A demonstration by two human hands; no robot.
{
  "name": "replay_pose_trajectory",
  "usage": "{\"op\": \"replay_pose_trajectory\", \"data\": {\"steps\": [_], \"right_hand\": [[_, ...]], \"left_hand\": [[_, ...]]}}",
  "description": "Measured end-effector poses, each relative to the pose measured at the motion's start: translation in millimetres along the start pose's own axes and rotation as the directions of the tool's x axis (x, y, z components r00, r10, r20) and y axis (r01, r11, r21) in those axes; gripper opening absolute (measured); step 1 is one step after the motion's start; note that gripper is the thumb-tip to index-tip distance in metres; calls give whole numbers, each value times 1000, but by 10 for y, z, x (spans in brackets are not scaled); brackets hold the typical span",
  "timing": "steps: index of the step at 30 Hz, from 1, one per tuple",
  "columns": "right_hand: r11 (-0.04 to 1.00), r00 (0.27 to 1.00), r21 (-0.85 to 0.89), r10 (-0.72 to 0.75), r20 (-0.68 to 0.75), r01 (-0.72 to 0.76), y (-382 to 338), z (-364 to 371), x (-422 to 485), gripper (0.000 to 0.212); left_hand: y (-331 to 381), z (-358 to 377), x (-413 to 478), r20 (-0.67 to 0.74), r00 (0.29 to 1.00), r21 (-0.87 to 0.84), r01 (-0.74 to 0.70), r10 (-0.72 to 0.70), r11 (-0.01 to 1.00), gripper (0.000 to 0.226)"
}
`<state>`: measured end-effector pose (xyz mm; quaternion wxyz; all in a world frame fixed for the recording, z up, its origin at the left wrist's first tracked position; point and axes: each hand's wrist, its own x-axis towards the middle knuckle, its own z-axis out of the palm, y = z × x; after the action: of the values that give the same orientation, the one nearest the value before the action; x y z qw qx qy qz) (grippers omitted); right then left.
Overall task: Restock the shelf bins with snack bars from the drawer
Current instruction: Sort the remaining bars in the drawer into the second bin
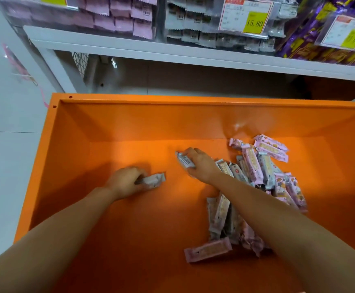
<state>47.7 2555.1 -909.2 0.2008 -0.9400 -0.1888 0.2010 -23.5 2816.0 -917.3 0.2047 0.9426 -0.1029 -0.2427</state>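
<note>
An open orange drawer fills the view below me. A heap of pink and grey snack bars lies on its right side, and one pink bar lies apart near the front. My left hand grips a grey-white bar low over the drawer floor. My right hand is curled round another grey bar at the heap's left edge. Above, clear shelf bins hold pink packets and grey packets.
A white shelf board runs across above the drawer. Price tags hang on the bin fronts, and purple packets fill the right bin. Pale floor tiles lie to the left. The drawer's left half is bare orange floor.
</note>
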Motion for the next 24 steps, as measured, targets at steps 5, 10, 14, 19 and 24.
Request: {"op": "replay_pose_trajectory", "data": {"steps": [5, 10, 14, 19, 24], "right_hand": [[992, 998, 128, 15, 58, -23, -94, -4, 53, 46], [997, 1000, 78, -1, -4, 1, -182, 48, 126, 41], [966, 993, 242, -68, -95, 90, -355, -9, 177, 40], [926, 986, 351, -160, 44, 134, -594, -72, 224, 35], [935, 989, 354, -63, 131, 12, -576, -182, 261, 20]], "left_hand": [[21, -15, 37, 6, 979, -526, 175, -203, 832, 13], [86, -73, 14, 121, 949, -837, 256, -292, 484, 9], [210, -104, 37, 115, 940, -882, 245, -322, 402, 19], [301, -186, 43, 176, 946, -889, 272, -273, 369, 19], [216, -219, 28, 213, 949, -937, 266, -233, 227, 26]]}}
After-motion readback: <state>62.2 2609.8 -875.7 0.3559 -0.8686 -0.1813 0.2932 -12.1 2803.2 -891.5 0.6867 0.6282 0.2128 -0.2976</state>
